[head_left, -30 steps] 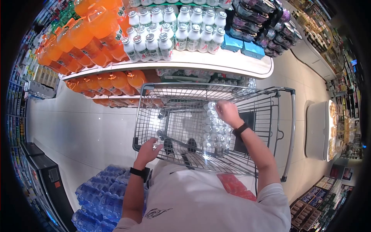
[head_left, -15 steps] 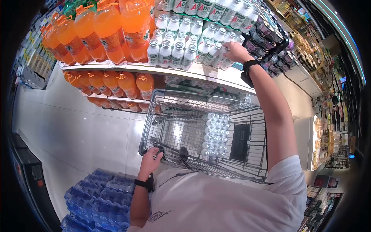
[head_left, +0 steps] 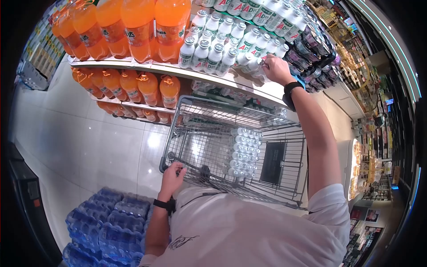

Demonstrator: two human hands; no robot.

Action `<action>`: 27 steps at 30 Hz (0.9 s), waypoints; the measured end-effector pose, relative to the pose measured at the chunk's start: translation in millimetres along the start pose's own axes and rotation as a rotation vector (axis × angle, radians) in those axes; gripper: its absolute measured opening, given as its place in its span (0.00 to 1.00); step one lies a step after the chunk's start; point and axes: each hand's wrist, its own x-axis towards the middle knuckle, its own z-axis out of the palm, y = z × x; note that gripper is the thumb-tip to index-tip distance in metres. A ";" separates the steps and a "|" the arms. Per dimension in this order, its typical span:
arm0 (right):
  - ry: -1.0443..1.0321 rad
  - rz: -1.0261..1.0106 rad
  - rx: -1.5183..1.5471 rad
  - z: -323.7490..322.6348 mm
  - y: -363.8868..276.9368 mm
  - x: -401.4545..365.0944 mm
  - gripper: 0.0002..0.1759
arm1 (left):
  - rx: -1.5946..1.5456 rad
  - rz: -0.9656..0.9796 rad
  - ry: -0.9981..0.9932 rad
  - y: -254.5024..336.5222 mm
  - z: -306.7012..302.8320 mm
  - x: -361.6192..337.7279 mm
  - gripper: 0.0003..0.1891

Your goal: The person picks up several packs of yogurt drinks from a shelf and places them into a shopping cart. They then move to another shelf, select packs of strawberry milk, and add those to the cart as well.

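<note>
My right hand is closed on the near edge of a pack of white bottles with silver caps, which tilts at the front of the shelf. Other white bottles stand to its left. My left hand, its fingers curled, is at the near left corner of the wire shopping cart; what it grips there is too small to tell. Inside the cart lie several rows of silver-capped bottles.
Large orange bottles fill the shelf at the left, with more orange bottles below. Blue bottle packs are stacked on the floor at the lower left. Dark packaged goods sit right of the white bottles.
My right hand has closed on the pack, and its bottles now tilt towards the shelf's front. The view has shifted slightly, while my left hand remains near the cart's corner.
</note>
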 end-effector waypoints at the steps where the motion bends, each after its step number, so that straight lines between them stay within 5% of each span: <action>1: -0.008 0.011 -0.001 0.6 -0.5 -1.4 0.10 | 0.009 0.013 0.000 -1.5 0.4 0.0 0.15; 8: -0.036 0.015 0.067 -16.4 3.3 -43.2 0.13 | 0.009 0.082 0.006 -7.2 0.9 -1.8 0.15; 17: -0.132 0.011 0.373 -61.7 -36.4 -186.8 0.11 | 0.083 -0.001 -0.094 -10.6 4.7 6.9 0.18; 27: -0.496 -0.053 0.501 68.6 -106.3 -354.7 0.08 | 0.201 0.039 -0.166 7.0 21.5 18.2 0.21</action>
